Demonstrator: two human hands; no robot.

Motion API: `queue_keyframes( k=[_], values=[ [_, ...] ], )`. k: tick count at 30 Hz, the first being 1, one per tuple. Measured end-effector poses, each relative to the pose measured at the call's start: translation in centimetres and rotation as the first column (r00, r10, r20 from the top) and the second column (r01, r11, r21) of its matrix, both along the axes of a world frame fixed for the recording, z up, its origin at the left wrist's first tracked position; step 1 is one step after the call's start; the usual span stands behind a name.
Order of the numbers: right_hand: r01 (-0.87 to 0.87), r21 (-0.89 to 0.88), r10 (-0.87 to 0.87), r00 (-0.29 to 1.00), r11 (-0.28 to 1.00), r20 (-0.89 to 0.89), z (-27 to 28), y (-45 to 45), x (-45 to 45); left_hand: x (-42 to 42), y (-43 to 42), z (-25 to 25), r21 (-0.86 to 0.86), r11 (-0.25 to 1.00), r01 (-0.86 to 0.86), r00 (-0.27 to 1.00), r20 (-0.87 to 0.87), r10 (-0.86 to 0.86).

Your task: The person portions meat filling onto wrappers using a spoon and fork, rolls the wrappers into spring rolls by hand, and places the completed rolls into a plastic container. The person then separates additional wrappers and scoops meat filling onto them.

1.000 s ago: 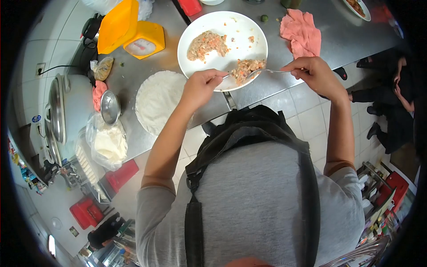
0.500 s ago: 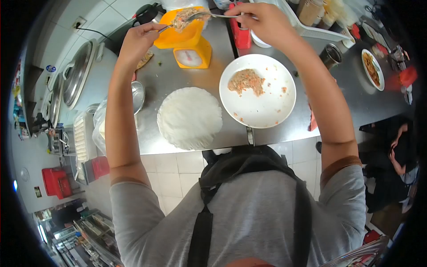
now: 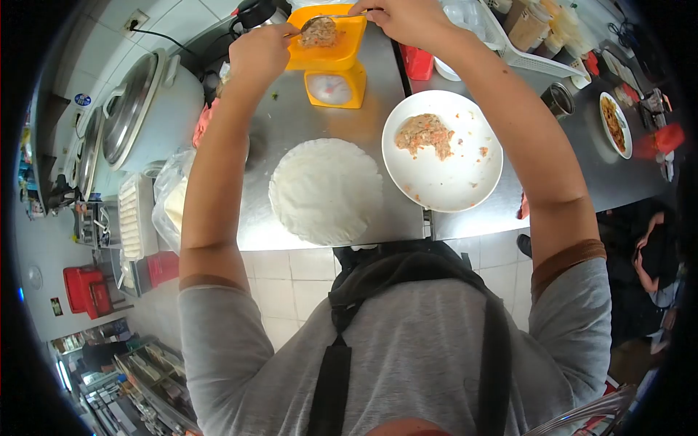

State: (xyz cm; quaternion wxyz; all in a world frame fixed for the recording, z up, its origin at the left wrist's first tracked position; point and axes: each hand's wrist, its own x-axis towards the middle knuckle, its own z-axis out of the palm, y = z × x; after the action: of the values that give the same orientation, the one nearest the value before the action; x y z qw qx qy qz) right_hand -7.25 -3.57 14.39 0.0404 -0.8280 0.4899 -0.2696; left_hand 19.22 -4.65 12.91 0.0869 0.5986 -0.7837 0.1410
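At the top of the head view, my left hand is closed on a thin metal utensil whose far end is at the minced filling. My right hand pinches the handle of a metal spoon, its bowl end also by the filling. That clump lies in the yellow pan of a kitchen scale; its dial faces me. Nearer me is a flat round stack of white dough wrappers. Right of it, a white plate holds more orange-flecked filling with scattered bits.
A big lidded pot stands at the left, beside a plastic bag. At the upper right are a white basket of jars, a metal cup and a plate of food. Another person is at the right edge.
Both hands have lowered the filling, which was held up between the utensils, into the scale's pan. The view has shifted slightly, moving the table things to the right.
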Motion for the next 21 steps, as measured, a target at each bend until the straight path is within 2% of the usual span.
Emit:
queue_keyframes(
  k=[4,9,11,13,14,18,20,21],
  values=[
    [0.069,-0.001,-0.068,0.994,0.998,-0.084,-0.7,-0.3,0.9,0.3,-0.1,-0.1,-0.035,0.999,0.032,0.999,-0.009,-0.033],
    [0.103,0.036,-0.101,0.994,0.994,-0.047,-1.8,-0.4,1.4,1.8,0.1,0.8,-0.077,0.989,0.125,0.992,0.035,-0.123],
    [0.124,0.056,-0.123,0.992,0.991,-0.020,-2.8,-1.2,1.4,2.1,0.3,1.5,-0.111,0.987,0.113,0.994,0.016,-0.112],
    [0.085,-0.056,-0.086,0.996,0.995,-0.014,-3.6,-1.7,1.8,2.8,0.1,1.6,-0.147,0.974,0.171,0.985,0.048,-0.166],
    [0.094,-0.049,-0.095,0.995,0.994,-0.015,-4.1,-1.9,2.0,3.2,0.0,1.6,-0.188,0.958,0.215,0.976,0.079,-0.203],
    [0.237,0.075,-0.237,0.971,0.969,-0.018,-2.1,-0.4,3.4,4.3,0.1,2.5,-0.269,0.939,0.214,0.972,-0.034,-0.231],
    [0.289,0.124,-0.287,0.957,0.949,-0.034,-0.6,0.7,3.9,4.2,1.1,3.2,-0.315,0.887,0.338,0.929,-0.039,-0.368],
    [0.300,0.182,-0.303,0.953,0.937,-0.007,0.2,1.1,4.1,4.6,0.6,2.8,-0.313,0.885,0.344,0.926,-0.041,-0.374]
  ],
)
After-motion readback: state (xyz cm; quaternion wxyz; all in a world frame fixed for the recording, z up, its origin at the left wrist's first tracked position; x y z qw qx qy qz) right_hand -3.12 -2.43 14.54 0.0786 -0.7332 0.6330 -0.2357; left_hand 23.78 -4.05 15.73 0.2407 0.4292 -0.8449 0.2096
